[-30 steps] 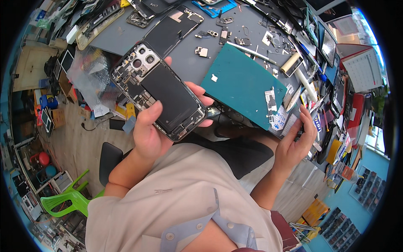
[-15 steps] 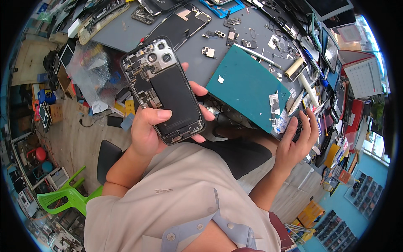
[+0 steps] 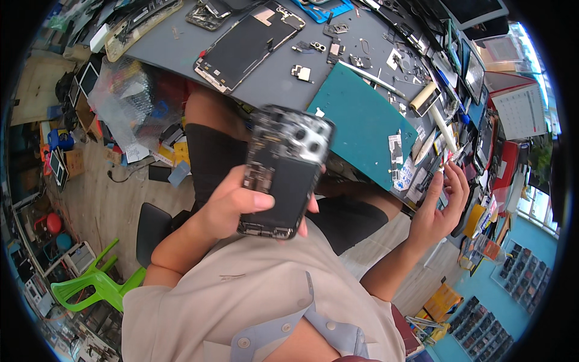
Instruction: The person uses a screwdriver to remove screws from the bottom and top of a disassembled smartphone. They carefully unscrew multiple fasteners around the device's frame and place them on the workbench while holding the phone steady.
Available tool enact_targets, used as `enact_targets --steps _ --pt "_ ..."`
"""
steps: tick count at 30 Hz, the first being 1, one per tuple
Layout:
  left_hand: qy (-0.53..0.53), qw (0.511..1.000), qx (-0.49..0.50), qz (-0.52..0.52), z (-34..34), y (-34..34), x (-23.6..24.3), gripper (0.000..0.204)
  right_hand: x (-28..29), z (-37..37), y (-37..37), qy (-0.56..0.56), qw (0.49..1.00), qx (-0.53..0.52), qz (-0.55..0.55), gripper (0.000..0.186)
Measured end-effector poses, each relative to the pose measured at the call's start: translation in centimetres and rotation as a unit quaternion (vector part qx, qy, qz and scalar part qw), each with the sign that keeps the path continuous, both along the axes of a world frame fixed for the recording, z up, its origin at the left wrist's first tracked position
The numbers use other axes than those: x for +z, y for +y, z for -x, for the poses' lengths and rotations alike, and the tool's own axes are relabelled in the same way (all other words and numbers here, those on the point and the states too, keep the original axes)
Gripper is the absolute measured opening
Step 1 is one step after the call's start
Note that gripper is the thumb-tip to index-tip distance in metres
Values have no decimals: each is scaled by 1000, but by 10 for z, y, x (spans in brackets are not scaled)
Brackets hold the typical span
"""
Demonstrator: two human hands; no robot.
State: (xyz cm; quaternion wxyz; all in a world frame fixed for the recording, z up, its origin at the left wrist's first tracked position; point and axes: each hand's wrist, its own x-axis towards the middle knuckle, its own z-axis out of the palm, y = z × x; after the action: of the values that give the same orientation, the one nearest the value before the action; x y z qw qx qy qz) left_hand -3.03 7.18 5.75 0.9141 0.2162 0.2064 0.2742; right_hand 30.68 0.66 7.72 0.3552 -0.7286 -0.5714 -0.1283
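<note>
My left hand (image 3: 226,208) grips an opened phone (image 3: 291,181), its exposed board, dark battery and camera module facing up, somewhat blurred. The thumb lies over the board's lower part, and the phone is held in front of my lap, over the near end of a teal mat (image 3: 356,114). My right hand (image 3: 439,205) is at the desk's right edge among small tools (image 3: 449,157), fingers apart and slightly curled; I cannot make out anything held in it. A black phone panel (image 3: 244,45) lies flat on the grey desk (image 3: 157,54) beyond.
Small phone parts (image 3: 301,72), a white rod (image 3: 371,77) and a roller (image 3: 422,99) lie on the desk. Stacked devices and clutter crowd the right side. Bubble wrap (image 3: 132,108), a green plastic chair (image 3: 96,283) and boxes stand at the left.
My left hand has brought the phone down and to the right, away from the black panel, turning it more upright. My right hand has shifted slightly right along the desk's edge.
</note>
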Motion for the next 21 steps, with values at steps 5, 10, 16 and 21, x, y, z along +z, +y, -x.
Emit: enact_targets --steps 5,10,16,21 --pt "33 997 -16 69 -35 3 29 74 0 3 -2 26 1000 5 -7 19" --pt "74 997 -15 13 -43 20 40 75 2 -4 -9 27 1000 8 -12 15" --pt "74 996 52 -3 -43 14 31 82 6 -18 -13 12 1000 -2 -8 14" --pt "88 995 55 -6 -56 11 44 84 6 -31 -18 22 1000 -2 -13 17"
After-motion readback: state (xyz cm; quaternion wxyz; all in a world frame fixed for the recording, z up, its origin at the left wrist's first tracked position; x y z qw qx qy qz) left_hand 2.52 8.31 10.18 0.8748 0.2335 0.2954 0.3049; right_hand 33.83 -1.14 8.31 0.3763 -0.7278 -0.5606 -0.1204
